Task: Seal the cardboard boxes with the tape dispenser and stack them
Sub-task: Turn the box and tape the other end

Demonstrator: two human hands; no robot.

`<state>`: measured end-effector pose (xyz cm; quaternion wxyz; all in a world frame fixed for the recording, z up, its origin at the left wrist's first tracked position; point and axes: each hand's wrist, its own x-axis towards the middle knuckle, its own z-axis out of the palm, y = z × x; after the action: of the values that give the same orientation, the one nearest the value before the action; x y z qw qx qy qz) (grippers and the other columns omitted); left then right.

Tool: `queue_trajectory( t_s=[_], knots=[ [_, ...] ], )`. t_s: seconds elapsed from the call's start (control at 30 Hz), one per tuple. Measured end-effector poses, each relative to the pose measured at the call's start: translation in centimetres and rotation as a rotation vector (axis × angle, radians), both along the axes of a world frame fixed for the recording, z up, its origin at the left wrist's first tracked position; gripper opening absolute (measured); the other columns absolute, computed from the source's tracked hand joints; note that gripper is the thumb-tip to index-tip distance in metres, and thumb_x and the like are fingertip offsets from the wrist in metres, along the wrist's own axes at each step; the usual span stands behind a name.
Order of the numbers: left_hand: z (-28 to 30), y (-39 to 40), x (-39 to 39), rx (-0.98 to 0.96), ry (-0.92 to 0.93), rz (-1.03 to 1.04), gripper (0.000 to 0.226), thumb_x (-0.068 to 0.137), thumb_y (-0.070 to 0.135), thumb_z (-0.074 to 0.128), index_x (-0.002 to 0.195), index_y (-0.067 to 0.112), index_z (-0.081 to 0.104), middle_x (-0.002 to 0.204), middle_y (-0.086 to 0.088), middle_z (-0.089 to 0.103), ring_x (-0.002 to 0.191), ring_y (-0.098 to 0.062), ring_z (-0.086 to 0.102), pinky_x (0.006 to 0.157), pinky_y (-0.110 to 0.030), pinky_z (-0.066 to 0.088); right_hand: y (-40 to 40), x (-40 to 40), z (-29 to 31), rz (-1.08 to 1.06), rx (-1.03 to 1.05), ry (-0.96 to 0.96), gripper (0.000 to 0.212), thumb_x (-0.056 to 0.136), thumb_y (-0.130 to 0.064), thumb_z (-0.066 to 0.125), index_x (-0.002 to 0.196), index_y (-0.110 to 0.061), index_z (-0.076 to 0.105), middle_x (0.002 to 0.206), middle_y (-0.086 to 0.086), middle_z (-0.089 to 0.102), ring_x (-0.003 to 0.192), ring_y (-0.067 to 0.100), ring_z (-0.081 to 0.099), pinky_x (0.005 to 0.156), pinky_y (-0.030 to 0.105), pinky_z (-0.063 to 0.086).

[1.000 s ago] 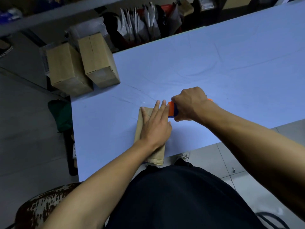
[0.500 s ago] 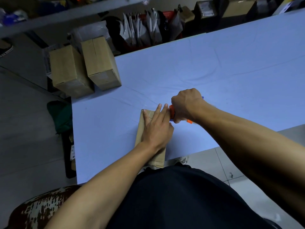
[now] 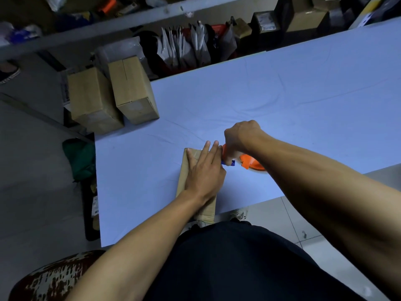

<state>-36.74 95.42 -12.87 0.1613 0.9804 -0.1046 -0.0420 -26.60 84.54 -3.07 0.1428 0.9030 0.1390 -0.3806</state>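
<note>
1. Pressing flat on the box (image 3: 200, 205), the left hand (image 3: 204, 172) keeps its fingers straight and together, pinning it at the near edge of the table (image 3: 303, 105).
2. Just beyond, the right hand (image 3: 240, 137) stays curled round the handle of the dispenser (image 3: 249, 162). The tool has tipped since a second ago: its orange roll now shows to the right of the box's far end, where earlier only a sliver of orange peeked out.
3. That tilt reads as the tape being cut or torn free, so this seam looks close to sealed; stacking would follow.
4. Farther off, two boxes (image 3: 112, 94) sit side by side at the table's far left corner, apparently the pile to join.
</note>
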Motion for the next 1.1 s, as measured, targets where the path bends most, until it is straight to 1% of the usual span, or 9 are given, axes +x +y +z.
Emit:
queue_trajectory(
  t_s=[0.1,0.23,0.33,0.43,0.53,0.63,0.77,0.9,1.1],
  knots=[
    [0.2,0.0,0.0,0.032,-0.027,-0.016,0.063,0.08,0.022,0.03,0.133,0.007,0.06,0.145,-0.006,0.055,0.141,-0.025,0.044,0.101,-0.077,0.026,0.0,0.5,0.3,-0.019,-0.01,0.063,0.035,0.065,-0.05,0.073,0.089,-0.027,0.061,0.085,-0.004,0.065,0.078,0.017,0.062,0.073,0.03,0.044],
    [0.1,0.0,0.1,0.006,-0.007,-0.018,0.059,0.084,0.021,0.032,0.137,0.01,0.056,0.151,-0.004,0.048,0.148,-0.024,0.032,0.109,-0.074,0.014,-0.2,1.2,0.6,0.002,0.004,0.097,0.037,0.069,-0.055,0.073,0.082,-0.026,0.053,0.086,-0.003,0.061,0.086,0.022,0.062,0.075,0.032,0.043],
    [-0.2,0.0,0.1,-0.03,-0.017,-0.006,0.053,0.082,0.016,0.045,0.134,0.011,0.058,0.149,-0.003,0.051,0.147,-0.025,0.033,0.108,-0.075,0.015,-0.3,1.5,0.6,0.007,0.002,0.121,0.041,0.071,-0.058,0.073,0.078,-0.026,0.049,0.085,-0.003,0.059,0.091,0.025,0.061,0.077,0.033,0.044],
    [-0.4,0.1,0.1,-0.033,-0.033,-0.006,0.052,0.084,0.018,0.043,0.132,0.012,0.059,0.146,-0.002,0.053,0.146,-0.024,0.036,0.107,-0.075,0.017,-0.5,1.8,0.7,-0.021,0.014,0.183,0.04,0.074,-0.058,0.073,0.079,-0.025,0.05,0.086,-0.002,0.058,0.094,0.025,0.061,0.077,0.034,0.045],
    [-0.5,0.2,0.1,-0.035,-0.062,-0.005,0.052,0.084,0.023,0.036,0.129,0.012,0.061,0.141,-0.002,0.058,0.143,-0.024,0.041,0.106,-0.075,0.019,-0.9,2.4,0.8,-0.058,0.042,0.255,0.037,0.076,-0.055,0.072,0.084,-0.023,0.055,0.084,-0.001,0.056,0.09,0.025,0.06,0.078,0.035,0.048],
    [-0.7,0.1,0.0,-0.052,-0.068,0.007,0.045,0.085,0.015,0.049,0.128,0.012,0.061,0.139,-0.001,0.058,0.143,-0.023,0.04,0.108,-0.074,0.016,-1.0,2.4,0.8,-0.045,0.042,0.272,0.036,0.077,-0.054,0.072,0.08,-0.023,0.053,0.08,-0.001,0.054,0.086,0.024,0.058,0.078,0.035,0.049],
    [-0.4,-0.1,0.0,-0.074,-0.061,0.022,0.041,0.083,0.01,0.053,0.123,0.013,0.062,0.138,0.0,0.058,0.144,-0.024,0.039,0.109,-0.074,0.012,-0.6,1.8,0.9,0.086,0.019,0.133,0.036,0.074,-0.056,0.072,0.079,-0.025,0.054,0.082,-0.003,0.06,0.085,0.022,0.062,0.066,0.029,0.044],
    [-0.1,-0.5,-0.1,-0.137,-0.04,0.046,0.036,0.087,0.016,0.049,0.119,0.013,0.064,0.135,0.002,0.06,0.144,-0.023,0.039,0.11,-0.073,0.013,0.2,-0.8,-1.7,0.237,0.008,-0.086,0.022,0.076,-0.039,0.071,0.087,-0.024,0.059,0.076,-0.003,0.051,0.079,0.019,0.058,0.057,0.024,0.04],
    [-0.2,-0.1,-0.1,-0.016,-0.057,-0.004,0.052,0.084,0.024,0.045,0.129,0.008,0.063,0.137,-0.004,0.061,0.135,-0.021,0.051,0.104,-0.074,0.031,-1.2,-0.1,-2.9,0.164,0.041,-0.157,0.028,0.085,-0.048,0.062,0.1,-0.024,0.059,0.079,-0.001,0.046,0.082,0.022,0.056,0.075,0.028,0.051]
  ],
)
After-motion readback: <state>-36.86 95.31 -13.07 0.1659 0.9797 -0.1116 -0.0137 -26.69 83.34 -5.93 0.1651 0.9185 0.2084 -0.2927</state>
